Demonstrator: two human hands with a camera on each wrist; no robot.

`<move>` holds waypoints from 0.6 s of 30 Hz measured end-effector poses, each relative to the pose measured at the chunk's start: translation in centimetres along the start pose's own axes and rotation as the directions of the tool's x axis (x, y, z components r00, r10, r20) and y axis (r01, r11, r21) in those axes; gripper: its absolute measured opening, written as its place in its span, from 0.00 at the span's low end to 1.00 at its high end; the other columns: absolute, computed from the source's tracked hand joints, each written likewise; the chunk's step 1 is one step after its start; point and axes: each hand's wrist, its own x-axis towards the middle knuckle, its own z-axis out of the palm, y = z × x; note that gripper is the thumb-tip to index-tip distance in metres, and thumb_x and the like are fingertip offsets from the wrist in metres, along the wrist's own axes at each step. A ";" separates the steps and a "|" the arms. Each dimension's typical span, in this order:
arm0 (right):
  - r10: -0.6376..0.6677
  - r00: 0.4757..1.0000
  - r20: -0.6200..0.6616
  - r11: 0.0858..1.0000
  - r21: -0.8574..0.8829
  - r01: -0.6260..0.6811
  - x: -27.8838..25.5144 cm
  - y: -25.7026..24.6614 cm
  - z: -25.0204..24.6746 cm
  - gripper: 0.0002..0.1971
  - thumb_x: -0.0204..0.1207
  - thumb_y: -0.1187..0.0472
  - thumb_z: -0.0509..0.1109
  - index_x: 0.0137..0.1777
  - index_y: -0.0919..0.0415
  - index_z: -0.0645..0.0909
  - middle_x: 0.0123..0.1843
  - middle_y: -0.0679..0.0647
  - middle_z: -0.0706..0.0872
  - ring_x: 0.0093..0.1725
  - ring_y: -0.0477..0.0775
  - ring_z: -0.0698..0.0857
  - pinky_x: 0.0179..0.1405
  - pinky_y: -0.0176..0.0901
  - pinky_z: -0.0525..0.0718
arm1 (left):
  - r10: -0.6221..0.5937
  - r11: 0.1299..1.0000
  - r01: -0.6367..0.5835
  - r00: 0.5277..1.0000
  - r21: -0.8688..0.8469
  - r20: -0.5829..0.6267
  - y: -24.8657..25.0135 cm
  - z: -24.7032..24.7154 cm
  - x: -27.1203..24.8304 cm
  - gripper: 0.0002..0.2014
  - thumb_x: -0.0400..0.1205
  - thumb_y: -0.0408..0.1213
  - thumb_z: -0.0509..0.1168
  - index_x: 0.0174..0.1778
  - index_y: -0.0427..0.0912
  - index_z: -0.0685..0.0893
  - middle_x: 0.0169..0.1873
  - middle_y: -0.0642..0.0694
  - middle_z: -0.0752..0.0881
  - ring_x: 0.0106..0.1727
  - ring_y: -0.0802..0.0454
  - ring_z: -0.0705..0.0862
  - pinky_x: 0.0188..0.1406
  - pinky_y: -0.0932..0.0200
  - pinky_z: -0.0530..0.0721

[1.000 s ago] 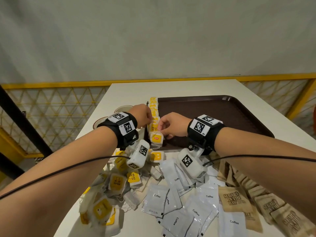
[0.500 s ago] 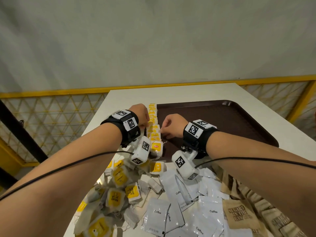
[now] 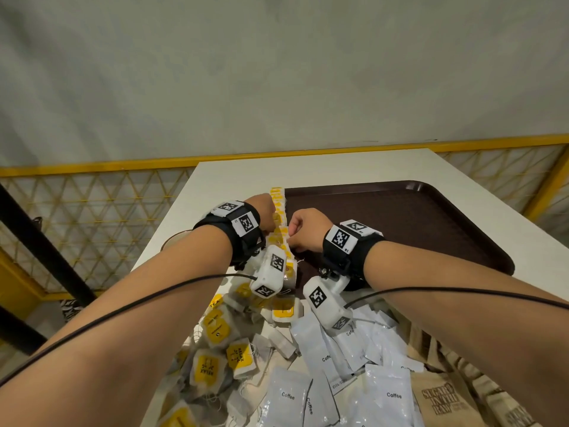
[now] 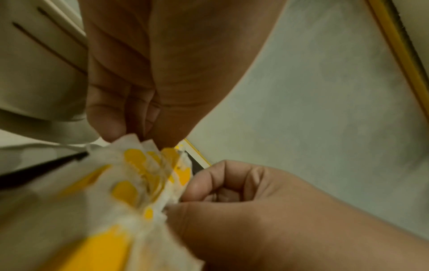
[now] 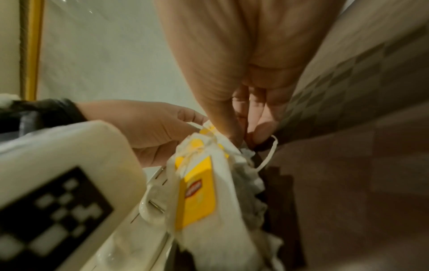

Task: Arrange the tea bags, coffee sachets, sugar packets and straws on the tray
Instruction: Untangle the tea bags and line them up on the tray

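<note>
— What do you see at the hands now?

— I see a row of tea bags lying along the left edge of the brown tray. My left hand touches the row from the left side with fingertips close together. My right hand is curled on the other side, and its thumb and finger pinch the paper edge of one bag, with a white string looping just beside them.

— What can go wrong from here?

— I judge the strings are the main danger. If I lift the right hand while a string is caught on a finger, it can drag a bag out of the row. Also, the bags overlap and are very light, so a push from one side only can make the row bend or slip over the tray rim onto the white table.

— How does the row point?

— Its long axis runs from the near rim toward the far rim, away from me, parallel to the left edge. The yellow tags face upward. The coffee sachets and brown sugar packets are off the tray, near me. I see no straws for sure.
</note>
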 end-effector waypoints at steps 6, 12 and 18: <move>0.006 0.999 -0.053 1.000 -0.022 -0.007 0.7 -0.2 0.4 0.15 0.68 0.71 0.76 0.29 0.55 0.75 0.31 0.50 0.82 0.38 0.56 0.85 0.45 0.52 0.89 | -0.041 0.990 0.033 0.998 -0.134 -0.055 -0.4 0.7 0.2 0.19 0.78 0.30 0.69 0.65 0.38 0.77 0.62 0.38 0.81 0.60 0.41 0.83 0.58 0.52 0.83; 0.016 1.000 -0.007 0.999 0.051 -0.015 0.4 0.4 -0.2 0.15 0.70 0.70 0.78 0.33 0.56 0.73 0.34 0.53 0.81 0.37 0.57 0.84 0.44 0.56 0.90 | -0.079 0.976 0.040 0.981 -0.215 -0.175 -0.9 2.1 0.1 0.17 0.78 0.28 0.67 0.62 0.43 0.79 0.63 0.43 0.80 0.63 0.45 0.81 0.58 0.56 0.79; 0.032 0.991 0.128 0.996 0.075 -0.042 -0.8 0.7 -1.2 0.15 0.70 0.76 0.76 0.37 0.59 0.74 0.35 0.58 0.82 0.38 0.58 0.87 0.44 0.53 0.91 | -0.122 0.942 0.056 0.975 -0.330 -0.183 -1.0 2.1 0.1 0.17 0.73 0.30 0.76 0.56 0.44 0.82 0.58 0.43 0.84 0.57 0.45 0.84 0.58 0.53 0.83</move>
